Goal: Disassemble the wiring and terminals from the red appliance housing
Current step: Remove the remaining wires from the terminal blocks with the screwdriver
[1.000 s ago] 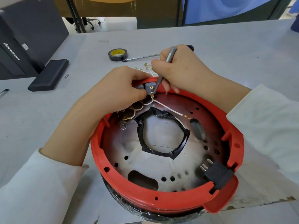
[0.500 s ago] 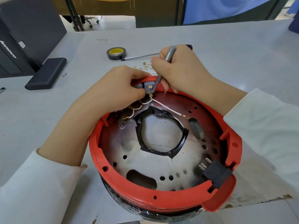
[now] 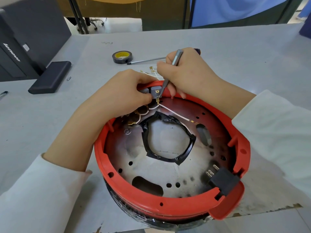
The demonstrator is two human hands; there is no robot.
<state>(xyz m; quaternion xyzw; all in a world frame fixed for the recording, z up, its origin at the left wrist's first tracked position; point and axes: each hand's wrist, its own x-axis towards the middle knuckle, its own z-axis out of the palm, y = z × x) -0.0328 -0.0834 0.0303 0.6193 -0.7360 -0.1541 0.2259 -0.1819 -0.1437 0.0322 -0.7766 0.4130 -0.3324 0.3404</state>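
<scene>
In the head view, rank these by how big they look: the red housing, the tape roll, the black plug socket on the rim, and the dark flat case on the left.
1. red housing, by far the largest.
2. dark flat case.
3. black plug socket, though it sits nearer the camera, which inflates it.
4. tape roll, smallest, though farthest away.

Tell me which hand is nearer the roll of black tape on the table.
Right. The right hand is just right of the tape roll; the left hand sits farther toward the person, at the housing rim.

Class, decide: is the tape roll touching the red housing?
Apart. Head view shows bare table between the tape roll and the red housing.
</scene>
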